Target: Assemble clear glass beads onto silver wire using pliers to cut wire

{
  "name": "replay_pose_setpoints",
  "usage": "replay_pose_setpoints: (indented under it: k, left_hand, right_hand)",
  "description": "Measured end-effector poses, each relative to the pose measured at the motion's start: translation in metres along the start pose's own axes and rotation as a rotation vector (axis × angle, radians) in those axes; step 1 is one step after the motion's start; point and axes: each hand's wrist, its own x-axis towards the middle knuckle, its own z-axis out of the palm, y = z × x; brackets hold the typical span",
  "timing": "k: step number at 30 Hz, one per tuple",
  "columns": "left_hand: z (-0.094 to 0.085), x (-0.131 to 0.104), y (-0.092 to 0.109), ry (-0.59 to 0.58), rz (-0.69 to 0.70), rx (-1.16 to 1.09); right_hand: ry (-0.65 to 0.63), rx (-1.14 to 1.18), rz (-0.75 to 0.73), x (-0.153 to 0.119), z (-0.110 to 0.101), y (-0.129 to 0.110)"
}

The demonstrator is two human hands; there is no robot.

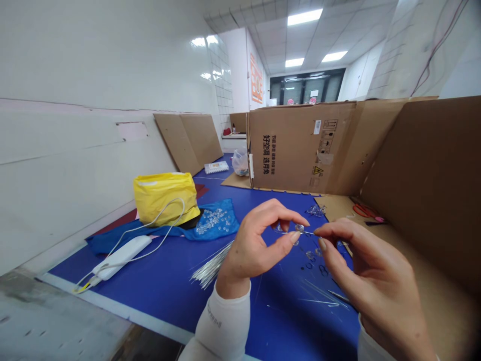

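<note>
My left hand [259,243] is closed in a pinch on a clear bead [299,227], held just above the blue table. From the bead a thin wire [309,232] runs to the right, and my right hand [370,276] pinches its end between thumb and forefinger. More clear beads hang close to the left fingers, partly hidden by them. Beneath the hands lie loose clear beads [309,254], small dark loops [323,271] and several straight wires [321,302]. A slim metal tool [339,296] rests beside the right hand, partly covered.
Left of my left wrist is a bundle of wires [210,266]. Clear beads [213,220] sit on a blue cloth [229,210], near a yellow bag [165,195] and a white power strip [124,253]. Cardboard [300,150] walls the back and right; red-handled scissors [363,210] lie there.
</note>
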Motion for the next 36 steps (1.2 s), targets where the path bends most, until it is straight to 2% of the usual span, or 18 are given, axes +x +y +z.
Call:
replay_pose_setpoints:
  k: [5, 11, 19, 26, 30, 36]
  left_hand:
    - [0.002, 0.001, -0.001, 0.014, -0.054, -0.012]
    - [0.006, 0.001, -0.004, 0.049, -0.081, 0.002]
    - [0.011, 0.001, -0.008, 0.114, -0.072, -0.084]
    - [0.011, 0.004, -0.009, 0.118, -0.058, -0.075]
    - [0.010, 0.006, -0.008, 0.131, -0.075, -0.039]
    - [0.007, 0.007, -0.005, 0.090, -0.137, -0.002]
  right_hand:
    - [0.017, -0.013, 0.044, 0.000, -0.001, 0.001]
    - [0.005, 0.048, 0.166, -0.002, -0.001, 0.006]
    - [-0.040, 0.220, 0.359, 0.002, -0.001, 0.009]
    - [-0.073, 0.371, 0.497, 0.011, 0.001, 0.014]
    - [-0.095, 0.410, 0.522, 0.014, 0.004, 0.017]
    - [-0.131, 0.420, 0.505, 0.012, 0.007, 0.021]
